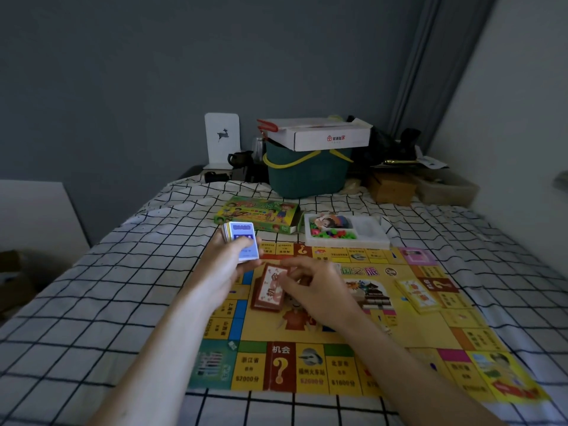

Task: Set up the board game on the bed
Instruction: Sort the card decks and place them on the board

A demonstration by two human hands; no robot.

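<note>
A yellow game board [344, 339] lies flat on the checked bedsheet [123, 287]. My left hand [227, 265] holds a stack of blue-faced cards [242, 241] up above the board's far left corner. My right hand [313, 290] pinches the top edge of a red-brown card deck [269, 292] that lies on the board's middle left. A yellow card deck [418, 295] lies on the board's right side. Behind the board are the green game box [258, 215] and a white tray [347, 232] with coloured pieces. A small die [232, 344] sits near the board's left edge.
At the head of the bed stands a dark green basket [307, 176] with a white carton [322, 135] on top. A brown box [390, 187] and clutter sit to its right. A white panel [222, 138] and a dark cup [239, 158] stand to its left.
</note>
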